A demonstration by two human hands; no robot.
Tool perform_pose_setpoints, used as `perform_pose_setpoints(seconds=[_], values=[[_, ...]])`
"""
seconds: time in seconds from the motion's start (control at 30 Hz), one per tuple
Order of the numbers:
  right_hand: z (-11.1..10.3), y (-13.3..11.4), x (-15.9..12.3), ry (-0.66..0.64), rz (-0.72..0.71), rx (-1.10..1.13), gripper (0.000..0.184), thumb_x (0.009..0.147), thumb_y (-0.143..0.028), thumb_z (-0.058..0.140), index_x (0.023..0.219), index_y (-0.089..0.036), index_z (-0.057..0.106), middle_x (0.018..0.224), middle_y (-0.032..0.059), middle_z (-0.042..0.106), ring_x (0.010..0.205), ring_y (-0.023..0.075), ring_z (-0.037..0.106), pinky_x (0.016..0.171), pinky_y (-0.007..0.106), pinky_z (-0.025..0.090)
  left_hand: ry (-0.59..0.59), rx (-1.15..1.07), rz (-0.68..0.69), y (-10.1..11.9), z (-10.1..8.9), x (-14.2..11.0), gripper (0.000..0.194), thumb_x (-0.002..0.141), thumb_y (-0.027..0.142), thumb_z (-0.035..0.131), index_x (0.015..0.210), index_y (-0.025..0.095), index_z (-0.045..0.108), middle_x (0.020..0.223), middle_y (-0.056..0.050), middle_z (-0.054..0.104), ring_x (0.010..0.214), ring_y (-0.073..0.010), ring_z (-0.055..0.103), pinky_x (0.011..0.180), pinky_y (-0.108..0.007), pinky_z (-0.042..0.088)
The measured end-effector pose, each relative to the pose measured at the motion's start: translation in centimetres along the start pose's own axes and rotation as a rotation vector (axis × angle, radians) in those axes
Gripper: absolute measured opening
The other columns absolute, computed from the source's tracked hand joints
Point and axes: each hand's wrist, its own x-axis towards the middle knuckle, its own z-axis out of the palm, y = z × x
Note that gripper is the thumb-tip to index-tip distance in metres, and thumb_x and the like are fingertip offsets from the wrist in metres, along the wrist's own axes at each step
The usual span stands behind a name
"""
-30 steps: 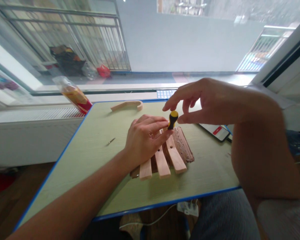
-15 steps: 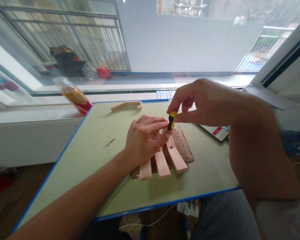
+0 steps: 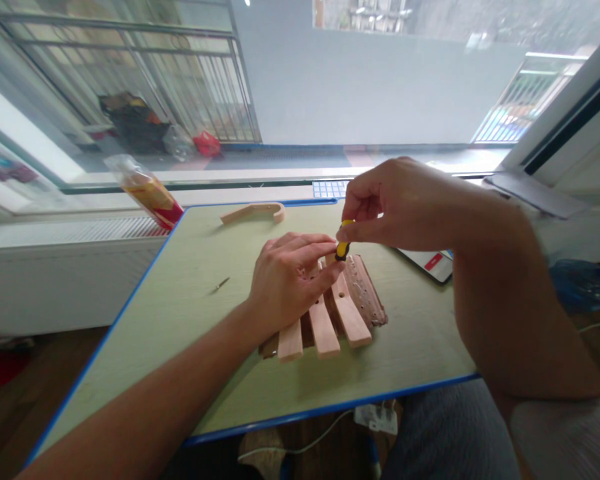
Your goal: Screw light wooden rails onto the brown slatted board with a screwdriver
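My right hand pinches the top of a stubby yellow-and-black screwdriver, which stands nearly upright; its tip is hidden. My left hand lies over the wooden piece, its thumb and forefinger closed about the screwdriver's lower end. Beneath it, several pale curved wooden slats, one of them a slat with a hole, lie across a brown base board with small holes along it. A small screw rests on the table to the left.
A hooked wooden slat lies near the table's far edge. Behind my right wrist is a flat device, partly covered. Left of the blue-edged table, a plastic-wrapped package leans by the window. A power strip lies below.
The screwdriver handle has turned, with more yellow now facing me. My right fingers and wrist have shifted slightly with it. My left hand stays almost still.
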Motion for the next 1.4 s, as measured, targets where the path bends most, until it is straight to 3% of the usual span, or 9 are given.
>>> perform_pose_setpoints(seconds=[0.3,0.6,0.8,0.9,1.03,1.17,1.4], values=[[0.4,-0.4,0.2,0.083,0.033,-0.094,0.035,0.082,-0.049,0.077,0.063,-0.022,0.065,0.057,-0.0042,0.055,0.055,0.0100,0.041,0.056,0.032,0.028,0.019,-0.033,-0.005,-0.1,0.2,0.0,0.032,0.093,0.050,0.079,0.116,0.027,0.081,0.120,-0.004,0.082,0.114,-0.0260,0.073,0.100,-0.046,0.053],[0.7,-0.5,0.4,0.118,0.028,-0.085,0.040,0.082,-0.054,0.076,0.062,-0.021,0.062,0.054,-0.0052,0.045,0.054,0.0099,0.034,0.056,0.033,0.026,-0.010,-0.025,-0.018,-0.2,0.2,0.1,0.034,0.093,0.054,0.077,0.117,0.029,0.079,0.119,-0.003,0.083,0.109,-0.0259,0.076,0.097,-0.048,0.053],[0.7,-0.2,0.6,0.043,0.048,-0.095,0.044,0.085,-0.060,0.073,0.065,-0.021,0.068,0.060,-0.0028,0.055,0.059,0.0111,0.044,0.060,0.033,0.030,0.010,-0.044,-0.027,-0.3,0.3,0.1,0.030,0.093,0.051,0.079,0.114,0.030,0.081,0.114,-0.002,0.084,0.105,-0.0247,0.077,0.094,-0.047,0.054],[0.2,0.1,0.2,0.028,0.002,-0.018,0.035,0.086,-0.058,0.074,0.085,-0.023,0.078,0.076,-0.0009,0.070,0.066,0.0136,0.057,0.062,0.033,0.037,0.025,-0.037,-0.037,-0.2,0.3,0.1,0.027,0.092,0.048,0.080,0.111,0.029,0.082,0.113,-0.002,0.084,0.105,-0.0253,0.077,0.095,-0.048,0.054],[-0.4,0.5,-0.5,-0.023,-0.136,0.106,0.031,0.086,-0.040,0.079,0.113,-0.027,0.081,0.102,-0.0002,0.080,0.078,0.0158,0.068,0.065,0.032,0.047,0.005,-0.059,-0.040,-0.2,0.1,0.0,0.027,0.093,0.047,0.079,0.114,0.030,0.081,0.119,-0.001,0.083,0.109,-0.0246,0.077,0.099,-0.049,0.054],[-0.5,0.3,-0.5,-0.042,-0.140,0.117,0.019,0.089,-0.028,0.072,0.104,-0.025,0.084,0.099,0.0012,0.082,0.081,0.0179,0.070,0.069,0.033,0.051,0.010,-0.061,-0.041,-0.3,0.1,-0.1,0.025,0.093,0.045,0.080,0.113,0.030,0.081,0.122,-0.001,0.082,0.112,-0.0247,0.076,0.101,-0.049,0.054],[0.0,0.3,-0.1,0.008,-0.117,0.088,0.015,0.085,-0.027,0.074,0.094,-0.023,0.084,0.089,0.0017,0.082,0.074,0.0176,0.068,0.067,0.035,0.050,0.010,-0.037,-0.024,-0.2,0.1,-0.1,0.025,0.093,0.042,0.080,0.114,0.029,0.080,0.123,-0.002,0.082,0.115,-0.0260,0.076,0.102,-0.051,0.054]])
